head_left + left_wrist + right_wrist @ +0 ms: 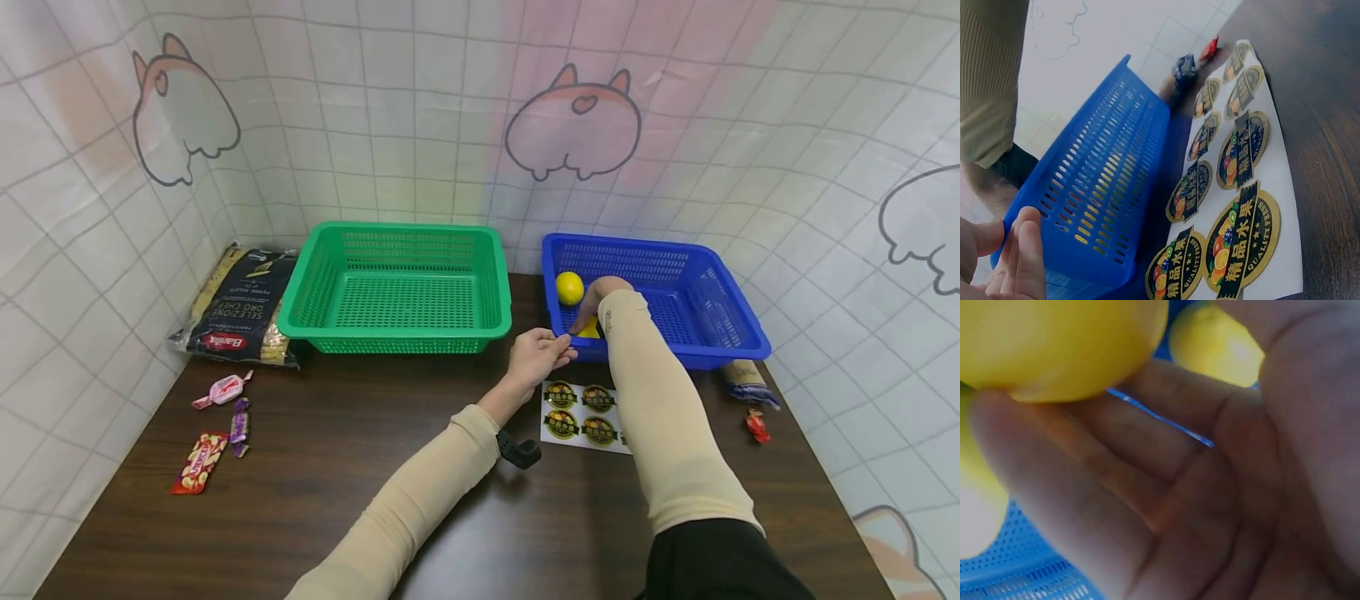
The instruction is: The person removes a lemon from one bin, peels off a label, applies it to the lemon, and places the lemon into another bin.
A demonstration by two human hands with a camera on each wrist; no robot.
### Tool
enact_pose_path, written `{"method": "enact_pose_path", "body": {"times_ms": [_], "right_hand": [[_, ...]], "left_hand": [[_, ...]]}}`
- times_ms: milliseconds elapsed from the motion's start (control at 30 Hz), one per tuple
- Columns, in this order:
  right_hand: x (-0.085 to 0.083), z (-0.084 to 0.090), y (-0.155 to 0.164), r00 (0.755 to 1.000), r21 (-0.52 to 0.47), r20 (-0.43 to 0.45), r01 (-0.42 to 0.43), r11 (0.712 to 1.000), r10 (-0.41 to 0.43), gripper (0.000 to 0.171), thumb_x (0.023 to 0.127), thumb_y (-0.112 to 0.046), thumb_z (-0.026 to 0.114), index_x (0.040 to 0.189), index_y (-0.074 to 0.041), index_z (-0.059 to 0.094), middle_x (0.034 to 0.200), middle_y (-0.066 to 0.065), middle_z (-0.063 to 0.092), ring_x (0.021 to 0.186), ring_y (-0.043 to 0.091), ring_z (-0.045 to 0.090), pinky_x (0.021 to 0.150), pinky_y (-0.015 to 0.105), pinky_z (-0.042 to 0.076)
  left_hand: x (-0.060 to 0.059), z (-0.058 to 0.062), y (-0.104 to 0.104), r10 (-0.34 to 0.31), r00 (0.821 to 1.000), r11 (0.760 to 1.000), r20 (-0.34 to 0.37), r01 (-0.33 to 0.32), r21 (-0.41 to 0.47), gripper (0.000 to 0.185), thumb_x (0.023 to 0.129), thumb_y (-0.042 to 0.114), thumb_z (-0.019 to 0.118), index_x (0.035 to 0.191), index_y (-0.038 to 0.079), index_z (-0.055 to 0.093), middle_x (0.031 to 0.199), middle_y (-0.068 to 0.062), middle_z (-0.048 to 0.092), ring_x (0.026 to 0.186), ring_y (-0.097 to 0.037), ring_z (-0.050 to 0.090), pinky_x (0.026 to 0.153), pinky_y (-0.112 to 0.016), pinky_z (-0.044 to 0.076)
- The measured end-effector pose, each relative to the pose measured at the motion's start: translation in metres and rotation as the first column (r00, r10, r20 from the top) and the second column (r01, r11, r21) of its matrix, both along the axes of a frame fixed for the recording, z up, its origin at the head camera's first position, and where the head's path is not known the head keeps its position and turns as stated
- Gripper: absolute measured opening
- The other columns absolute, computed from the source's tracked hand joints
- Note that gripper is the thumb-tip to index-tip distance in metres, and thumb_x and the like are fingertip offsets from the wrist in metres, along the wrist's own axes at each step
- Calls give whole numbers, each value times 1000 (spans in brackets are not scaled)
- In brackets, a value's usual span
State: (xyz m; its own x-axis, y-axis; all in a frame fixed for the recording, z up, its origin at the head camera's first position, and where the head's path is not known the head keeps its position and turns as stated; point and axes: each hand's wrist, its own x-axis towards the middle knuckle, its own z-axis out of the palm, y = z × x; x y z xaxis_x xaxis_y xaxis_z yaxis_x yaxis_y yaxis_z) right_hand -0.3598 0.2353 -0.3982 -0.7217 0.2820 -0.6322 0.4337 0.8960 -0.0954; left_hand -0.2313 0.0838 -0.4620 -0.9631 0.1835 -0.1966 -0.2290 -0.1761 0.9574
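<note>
A lemon [1054, 344] rests against the fingers [1085, 481] of the right hand [600, 293], inside the blue basket [712, 333] near its front left corner; its long axis cannot be judged. The fingers curve loosely under it, grip uncertain. A second lemon [569, 287] lies just behind. The left hand [536, 354] pinches the basket's front rim, beside the fruit-sticker sheet [585, 414].
</note>
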Motion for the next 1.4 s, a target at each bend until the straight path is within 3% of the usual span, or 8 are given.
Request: {"method": "enact_pose_path", "body": {"times_ms": [367, 533, 733, 833, 967, 1100, 1200, 1400], "right_hand": [[14, 58, 5, 954, -114, -177, -262, 958, 240, 60, 84, -40, 78, 124, 0, 57, 121, 17, 62, 104, 30, 65, 89, 40, 60], [35, 93, 0, 903, -128, -292, -363, 923, 314, 57, 86, -42, 76, 122, 1, 64, 122, 20, 65, 101, 30, 71, 89, 39, 61], [65, 114, -7, 829, -91, -401, -460, 883, 391, 61, 85, -42, 76, 126, 2, 64, 120, 22, 68, 95, 29, 72, 85, 40, 62], [83, 115, -12, 784, -77, -463, -501, 862, 414, 56, 85, -41, 76, 122, 0, 67, 113, 19, 71, 91, 27, 71, 81, 38, 63], [108, 111, -16, 734, -82, -531, -541, 837, 423, 52, 85, -43, 75, 117, -3, 70, 103, 15, 73, 83, 24, 69, 72, 33, 61], [129, 98, -19, 681, -81, -584, -592, 802, 443, 48, 84, -46, 75, 109, -5, 71, 92, 11, 73, 73, 20, 64, 64, 26, 53], [144, 82, -22, 654, -94, -616, -616, 782, 440, 44, 83, -47, 76, 102, -7, 71, 86, 7, 71, 71, 16, 60, 63, 25, 50], [168, 43, -27, 673, -201, -643, -608, 768, 365, 47, 82, -46, 78, 109, -8, 71, 91, 5, 73, 76, 15, 62, 67, 24, 53]], "left_hand": [[2, -1, 0, 1, 999, 1000, -36, -2, -14, 20, 96, 16, 67, 107, 0, 62, 106, -22, 75, 78, -9, 72, 80, -27, 63], [1, -2, 1, 8, 999, 1000, -38, -8, -17, 18, 95, 17, 68, 102, 1, 62, 106, -22, 75, 79, -10, 73, 77, -23, 62], [-1, -3, -1, -8, 999, 1000, -52, 7, -28, 21, 95, 19, 68, 104, 1, 63, 107, -22, 75, 83, -16, 75, 92, -40, 60], [2, -3, -4, -1, 998, 996, -66, -5, -89, 24, 95, 25, 69, 104, 3, 65, 102, -18, 76, 82, -16, 75, 93, -45, 59], [9, -5, -15, 6, 992, 977, -130, -33, -209, 33, 97, 39, 64, 105, 7, 68, 99, -12, 78, 83, -17, 76, 84, -37, 63], [17, -4, -31, -7, 980, 980, -197, -33, -198, 50, 100, 51, 53, 112, 5, 67, 106, -14, 77, 87, -18, 76, 79, -29, 63], [24, 0, -42, -74, 975, 992, -208, 50, -117, 59, 101, 57, 45, 122, 4, 63, 115, -17, 73, 90, -17, 75, 85, -32, 63], [38, 0, -59, -270, 942, 962, -200, 270, -28, 50, 106, 40, 45, 137, 2, 53, 128, -26, 63, 95, -13, 71, 100, -52, 55]]}}
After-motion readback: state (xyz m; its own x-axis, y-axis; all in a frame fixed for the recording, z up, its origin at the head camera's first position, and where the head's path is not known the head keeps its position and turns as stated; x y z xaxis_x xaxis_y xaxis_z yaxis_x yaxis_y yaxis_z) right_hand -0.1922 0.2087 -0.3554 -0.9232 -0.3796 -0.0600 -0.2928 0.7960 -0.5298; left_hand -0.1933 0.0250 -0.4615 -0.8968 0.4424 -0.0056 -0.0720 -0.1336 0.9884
